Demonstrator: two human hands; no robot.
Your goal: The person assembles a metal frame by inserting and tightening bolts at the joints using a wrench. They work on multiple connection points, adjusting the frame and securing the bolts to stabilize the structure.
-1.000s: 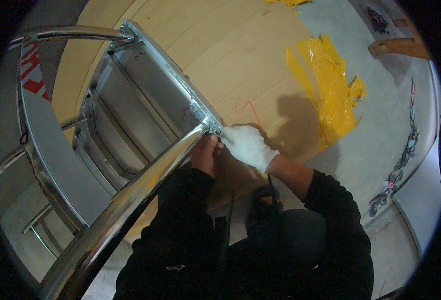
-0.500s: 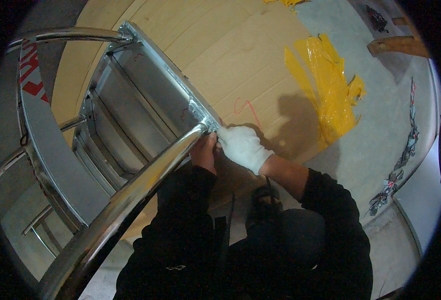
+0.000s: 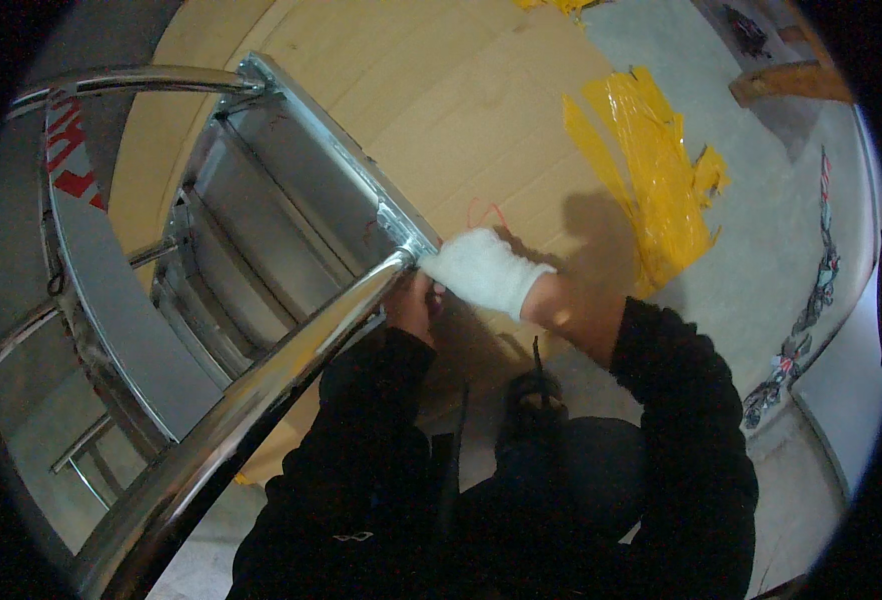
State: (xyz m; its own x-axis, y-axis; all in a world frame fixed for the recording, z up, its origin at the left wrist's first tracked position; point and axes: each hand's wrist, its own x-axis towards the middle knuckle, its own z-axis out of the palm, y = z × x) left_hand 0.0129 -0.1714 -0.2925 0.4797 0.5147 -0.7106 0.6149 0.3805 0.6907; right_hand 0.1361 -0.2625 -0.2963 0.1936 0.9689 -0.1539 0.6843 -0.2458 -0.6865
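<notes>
While the left hand [image 3: 411, 305] keeps much the same place: the right hand [image 3: 486, 272], in a white glove, has risen in view since 0.5 s ago, and its wrist has come up with it.
Red line [image 3: 486, 210]: its lower part, in plain sight on the cardboard [image 3: 441, 110] before, is now covered by the glove.
Metal frame [image 3: 291, 145]: hardly changed, apart from a slight shift of the whole view; it lies to the left of and beyond the hands, over the cardboard.
Frame corner [image 3: 406, 238]: just beyond both hands, where the polished tube [image 3: 306, 345] meets the frame; the glove's fingertips reach its near end, and the left fingers are just below the tube's end.
Left hand pose: bare, upright, fingers bent and gathered close to the glove; whether they grip anything cannot be told.
Right hand pose: back of the glove up, fingers curled toward the corner, tips hidden; what they grip, if anything, cannot be told.
Arms: 2 dark sleeves from below, the left 1 close beside the tube, the right 1 bent inward with some bare forearm showing.
Grey panel [image 3: 126, 290]: curved, left of the tube, well apart from the hands.
Yellow tape [image 3: 656, 170]: wrinkled across the cardboard's right edge and onto the floor [image 3: 751, 240].
</notes>
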